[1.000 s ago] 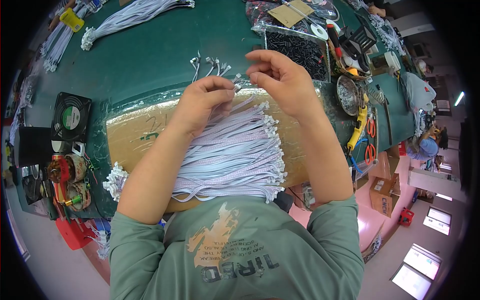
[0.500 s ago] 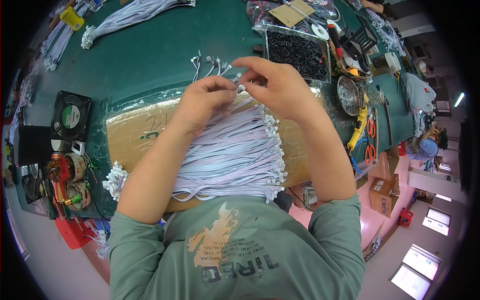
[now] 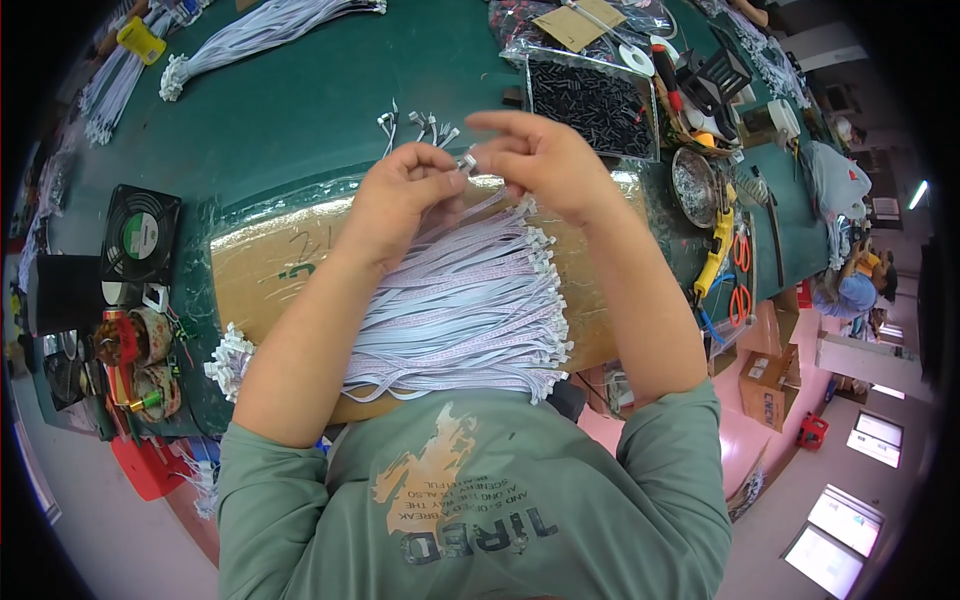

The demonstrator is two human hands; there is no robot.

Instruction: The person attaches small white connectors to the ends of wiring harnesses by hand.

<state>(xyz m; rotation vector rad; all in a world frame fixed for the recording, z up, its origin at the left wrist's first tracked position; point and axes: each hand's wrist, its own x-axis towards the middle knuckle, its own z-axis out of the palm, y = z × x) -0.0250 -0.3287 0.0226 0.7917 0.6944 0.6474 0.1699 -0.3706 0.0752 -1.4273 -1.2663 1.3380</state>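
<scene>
My left hand point(image 3: 405, 205) is closed, its thumb and finger pinching a small white connector point(image 3: 467, 162) at the end of a cable. Fingertips of my right hand point(image 3: 548, 165) are right at the connector, its index finger stretched out and apart from the others. Below both hands lies a thick bundle of white flat cables point(image 3: 460, 300). White connectors line its right end, and a cluster of white plugs point(image 3: 230, 362) shows at the left. Several short dark-and-white wires with connectors point(image 3: 420, 128) lie just beyond my left hand.
A cardboard sheet point(image 3: 260, 260) under clear film lies beneath the cables. Small black parts fill a tray point(image 3: 590, 105) at the far right. Scissors point(image 3: 740, 305), a yellow-handled tool point(image 3: 712, 265) and a metal bowl point(image 3: 695, 187) are right. A black fan point(image 3: 142, 235) stands left; another cable bundle point(image 3: 270, 40) lies beyond.
The connector in my left fingers has moved slightly left and away from me. My right hand's fingers have spread, its thumb no longer showing pressed at the connector.
</scene>
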